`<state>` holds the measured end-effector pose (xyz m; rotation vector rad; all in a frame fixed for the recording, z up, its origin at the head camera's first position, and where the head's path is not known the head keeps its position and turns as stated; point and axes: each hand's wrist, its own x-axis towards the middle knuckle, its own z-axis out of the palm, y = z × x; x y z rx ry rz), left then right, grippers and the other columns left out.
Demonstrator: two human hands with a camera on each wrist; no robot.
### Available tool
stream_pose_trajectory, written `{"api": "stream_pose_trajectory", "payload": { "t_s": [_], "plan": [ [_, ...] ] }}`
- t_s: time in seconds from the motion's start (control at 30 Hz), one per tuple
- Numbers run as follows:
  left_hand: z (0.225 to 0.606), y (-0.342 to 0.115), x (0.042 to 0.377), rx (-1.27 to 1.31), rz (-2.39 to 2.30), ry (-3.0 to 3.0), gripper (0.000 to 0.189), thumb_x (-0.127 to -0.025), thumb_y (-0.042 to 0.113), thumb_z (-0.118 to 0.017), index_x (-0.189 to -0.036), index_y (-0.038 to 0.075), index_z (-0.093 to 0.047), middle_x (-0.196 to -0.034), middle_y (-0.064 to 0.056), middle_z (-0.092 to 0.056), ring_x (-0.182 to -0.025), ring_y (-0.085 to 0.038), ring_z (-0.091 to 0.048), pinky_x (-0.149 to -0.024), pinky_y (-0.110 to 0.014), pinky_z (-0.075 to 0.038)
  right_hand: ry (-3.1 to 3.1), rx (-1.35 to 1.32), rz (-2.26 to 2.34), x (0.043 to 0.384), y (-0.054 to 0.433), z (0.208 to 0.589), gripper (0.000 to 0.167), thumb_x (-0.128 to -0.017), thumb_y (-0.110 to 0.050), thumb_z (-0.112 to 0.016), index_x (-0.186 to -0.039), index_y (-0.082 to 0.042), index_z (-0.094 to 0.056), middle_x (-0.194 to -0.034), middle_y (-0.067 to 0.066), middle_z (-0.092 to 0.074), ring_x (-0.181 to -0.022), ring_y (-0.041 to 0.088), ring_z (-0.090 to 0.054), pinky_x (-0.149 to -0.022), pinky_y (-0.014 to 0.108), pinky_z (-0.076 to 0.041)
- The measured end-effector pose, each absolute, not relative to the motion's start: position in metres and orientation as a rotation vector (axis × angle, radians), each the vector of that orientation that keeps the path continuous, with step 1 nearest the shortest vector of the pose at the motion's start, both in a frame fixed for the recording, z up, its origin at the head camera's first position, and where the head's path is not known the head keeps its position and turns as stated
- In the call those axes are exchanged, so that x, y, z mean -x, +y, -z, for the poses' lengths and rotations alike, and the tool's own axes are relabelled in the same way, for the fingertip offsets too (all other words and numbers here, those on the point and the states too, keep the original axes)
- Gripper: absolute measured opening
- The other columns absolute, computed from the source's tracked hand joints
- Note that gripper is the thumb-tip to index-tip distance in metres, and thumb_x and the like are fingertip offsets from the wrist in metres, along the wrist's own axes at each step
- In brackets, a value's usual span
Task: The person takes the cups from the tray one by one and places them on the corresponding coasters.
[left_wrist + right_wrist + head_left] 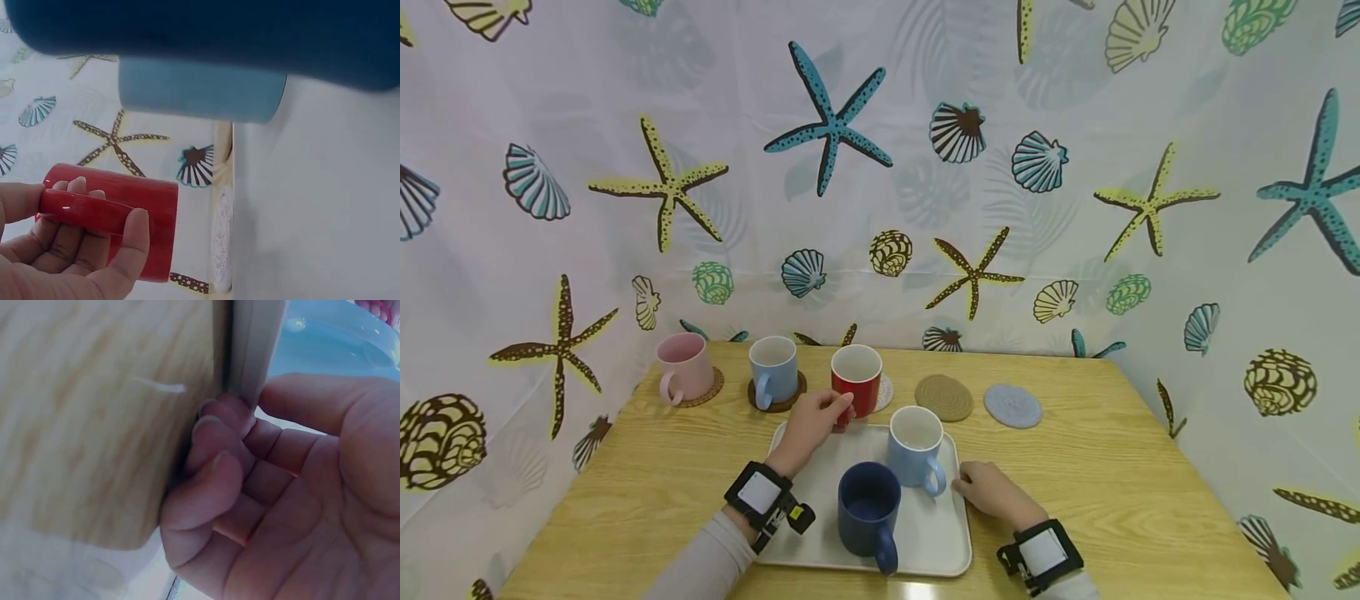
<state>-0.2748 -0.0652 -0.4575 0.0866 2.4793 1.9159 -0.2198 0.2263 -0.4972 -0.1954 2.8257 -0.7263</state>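
My left hand grips the handle of a red mug, fingers through the loop, thumb along its outside. In the left wrist view the base of the red mug is a little above a white speckled coaster. My right hand pinches the right rim of a white tray, thumb on one side and curled fingertips underneath, as the right wrist view shows. On the tray stand a light blue mug and a navy mug, both upright with handles toward me.
Along the back left, a pink mug and another light blue mug stand on brown coasters. To the right of the red mug lie a tan coaster and a grey-blue coaster. A seashell-patterned curtain surrounds the wooden table.
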Motion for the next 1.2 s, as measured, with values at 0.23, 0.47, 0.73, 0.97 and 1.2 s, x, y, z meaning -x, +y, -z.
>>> {"api": "stream_pose_trajectory", "payload": {
  "t_s": [0.23, 0.47, 0.73, 0.97, 1.2],
  "plan": [
    [0.472, -0.055, 0.307, -0.035, -1.995, 2.439, 0.031, -0.095, 0.036, -0.062, -0.092, 0.006, -0.069, -0.089, -0.01, -0.069, -0.08, -0.019, -0.061, -0.08, -0.038, -0.06, 2.804, 0.192, 0.72, 0.222, 0.226, 0.498, 0.025, -0.096, -0.015, -0.058, -0.072, -0.009, -0.052, -0.064, 0.0, -0.046, -0.06, 0.013, -0.043, -0.054, 0.024, -0.033],
    [0.49, -0.049, 0.325, 0.007, -2.023, 2.435, 0.033, -0.095, 0.036, -0.061, -0.095, 0.004, -0.07, -0.093, -0.012, -0.069, -0.082, -0.019, -0.06, -0.078, -0.039, -0.06, 2.778, 0.19, 0.719, 0.222, 0.224, 0.502, 0.025, -0.096, -0.016, -0.057, -0.072, -0.01, -0.052, -0.064, 0.0, -0.046, -0.06, 0.013, -0.043, -0.055, 0.025, -0.033],
    [0.501, -0.045, 0.335, 0.044, -1.987, 2.438, 0.03, -0.097, 0.032, -0.061, -0.096, 0.004, -0.07, -0.093, -0.012, -0.07, -0.083, -0.019, -0.061, -0.073, -0.035, -0.06, 2.792, 0.21, 0.714, 0.218, 0.223, 0.502, 0.026, -0.096, -0.016, -0.058, -0.072, -0.01, -0.051, -0.064, -0.001, -0.043, -0.061, 0.013, -0.042, -0.055, 0.024, -0.032],
    [0.504, -0.044, 0.338, 0.035, -1.945, 2.423, 0.03, -0.097, 0.033, -0.059, -0.095, 0.005, -0.07, -0.095, -0.011, -0.07, -0.085, -0.02, -0.06, -0.075, -0.036, -0.059, 2.788, 0.206, 0.717, 0.219, 0.225, 0.501, 0.025, -0.096, -0.016, -0.058, -0.072, -0.01, -0.051, -0.064, -0.001, -0.043, -0.061, 0.013, -0.042, -0.055, 0.024, -0.032],
    [0.489, -0.046, 0.339, -0.039, -1.759, 2.485, 0.038, -0.1, 0.038, -0.053, -0.106, 0.004, -0.069, -0.103, -0.013, -0.068, -0.088, -0.024, -0.06, -0.076, -0.031, -0.056, 2.791, 0.164, 0.729, 0.222, 0.227, 0.498, 0.025, -0.096, -0.016, -0.058, -0.073, -0.009, -0.051, -0.064, 0.0, -0.044, -0.061, 0.014, -0.043, -0.055, 0.026, -0.033]
  ]
}}
